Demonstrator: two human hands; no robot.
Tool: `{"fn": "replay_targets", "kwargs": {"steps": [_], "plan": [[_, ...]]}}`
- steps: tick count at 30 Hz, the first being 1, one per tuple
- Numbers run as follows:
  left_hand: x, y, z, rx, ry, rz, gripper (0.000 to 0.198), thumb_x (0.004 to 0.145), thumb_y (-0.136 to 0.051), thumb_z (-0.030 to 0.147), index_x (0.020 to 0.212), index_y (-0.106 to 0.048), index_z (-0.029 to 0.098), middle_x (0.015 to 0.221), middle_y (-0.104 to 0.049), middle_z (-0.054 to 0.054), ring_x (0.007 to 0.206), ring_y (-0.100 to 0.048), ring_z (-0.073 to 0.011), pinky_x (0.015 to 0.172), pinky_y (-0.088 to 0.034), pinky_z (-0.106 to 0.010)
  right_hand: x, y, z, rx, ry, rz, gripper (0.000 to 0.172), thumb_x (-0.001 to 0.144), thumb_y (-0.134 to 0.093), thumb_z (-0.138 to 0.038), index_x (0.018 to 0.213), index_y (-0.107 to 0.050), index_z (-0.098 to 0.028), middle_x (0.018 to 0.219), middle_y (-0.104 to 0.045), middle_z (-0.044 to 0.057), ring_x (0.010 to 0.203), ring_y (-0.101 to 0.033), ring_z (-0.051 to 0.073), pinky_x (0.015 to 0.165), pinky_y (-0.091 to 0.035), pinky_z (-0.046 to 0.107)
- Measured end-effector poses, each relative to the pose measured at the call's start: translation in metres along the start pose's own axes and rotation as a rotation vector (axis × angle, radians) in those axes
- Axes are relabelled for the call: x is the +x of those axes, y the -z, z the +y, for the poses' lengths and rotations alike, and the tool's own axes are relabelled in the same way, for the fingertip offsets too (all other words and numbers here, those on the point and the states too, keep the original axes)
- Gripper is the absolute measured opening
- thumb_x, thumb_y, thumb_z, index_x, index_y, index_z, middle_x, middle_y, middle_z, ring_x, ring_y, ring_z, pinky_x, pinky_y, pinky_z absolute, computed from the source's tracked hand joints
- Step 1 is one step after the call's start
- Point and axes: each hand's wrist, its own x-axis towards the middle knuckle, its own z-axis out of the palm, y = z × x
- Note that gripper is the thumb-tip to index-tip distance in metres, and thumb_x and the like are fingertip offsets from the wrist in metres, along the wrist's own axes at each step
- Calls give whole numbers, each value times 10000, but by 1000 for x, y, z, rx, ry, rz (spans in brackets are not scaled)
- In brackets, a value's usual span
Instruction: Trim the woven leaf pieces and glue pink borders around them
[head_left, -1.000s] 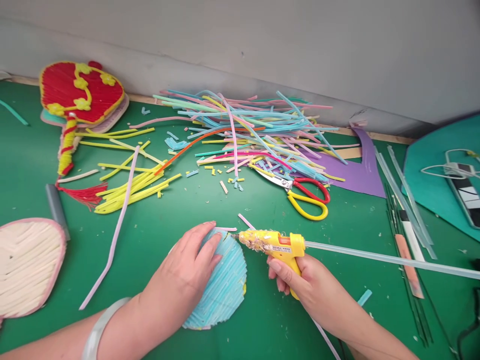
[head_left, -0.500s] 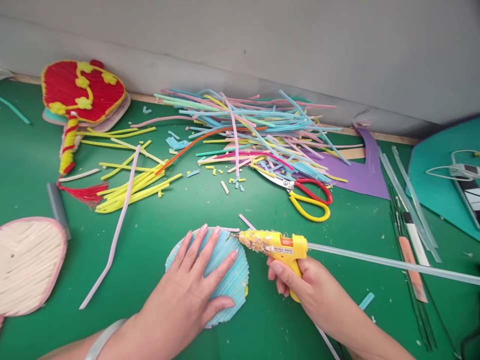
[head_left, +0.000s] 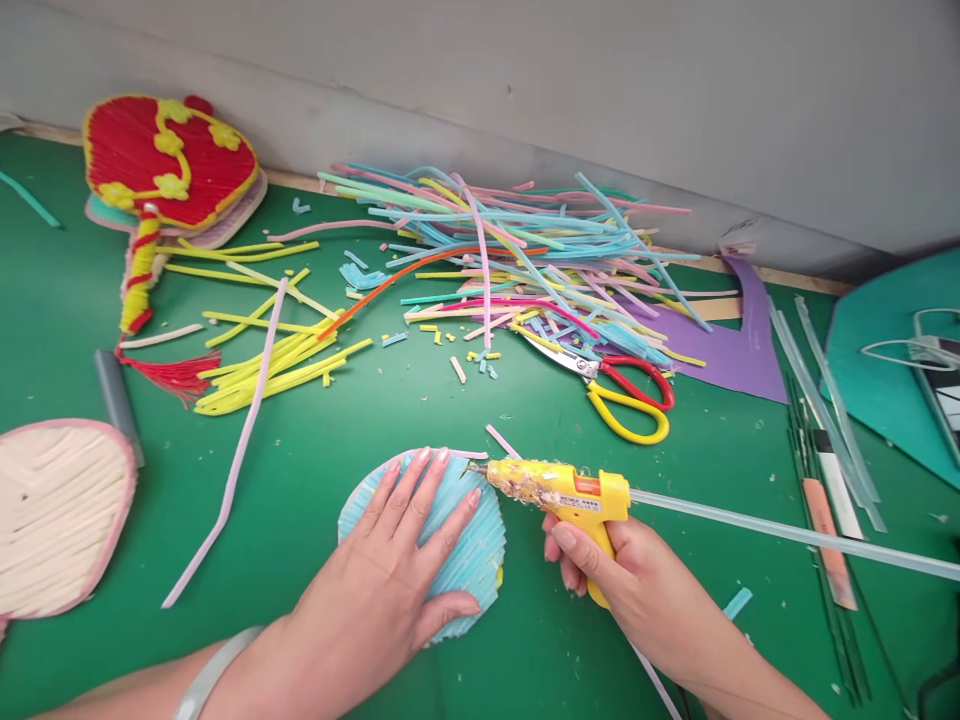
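My left hand (head_left: 397,550) lies flat with fingers spread on a round light-blue panel (head_left: 480,555) covered in pipe cleaners. In my right hand (head_left: 600,565) is a yellow glue gun (head_left: 562,487), its fingers wrapped round the handle. The nozzle meets the panel's upper right edge, where a pale pink pipe cleaner (head_left: 459,455) runs along the rim. A long clear glue stick (head_left: 750,518) sticks out of the gun's back. Just above the nozzle, a short loose pink piece (head_left: 501,440) rests on the table.
Scissors (head_left: 626,400) lie beside a heap of coloured pipe cleaners (head_left: 525,240). A red fan (head_left: 169,165) stands back left, a cream fan panel (head_left: 56,515) lies at left. Yellow pipe cleaners (head_left: 285,370) sit between. Spare glue sticks (head_left: 832,410) and thin rods are at right.
The glue gun's tip has stayed at the panel's upper right rim. The whole view has shifted slightly; both hands keep their places on the panel and gun.
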Motion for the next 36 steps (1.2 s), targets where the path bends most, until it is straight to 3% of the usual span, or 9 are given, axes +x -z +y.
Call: {"fn": "replay_targets", "kwargs": {"steps": [9,21,36], "plan": [[2,-3,2,14,12,11,808,955,-370,712,1483,-472,109,1568,-394,-247,1465,-353,-415,1189,-238,-525,3,0,13,58,36,43,580,830,-508,-764,795,-662,-205,677,-617,18,634,-548,162,603,-426,284],[1,-3,1,40,-17,4,809,961,-385,698,1461,-506,73,1564,-431,-190,1486,-294,-418,1201,-202,-539,2,2,3,51,-12,18,616,777,-521,-799,787,-647,-196,665,-606,17,633,-542,160,587,-415,279],[3,0,1,47,-35,-13,810,965,-398,683,1459,-491,48,1569,-410,-217,1507,-229,-437,1206,-183,-560,4,2,5,46,-28,-1,543,840,-493,-740,775,-584,-208,655,-572,-3,636,-513,153,597,-390,278]]}}
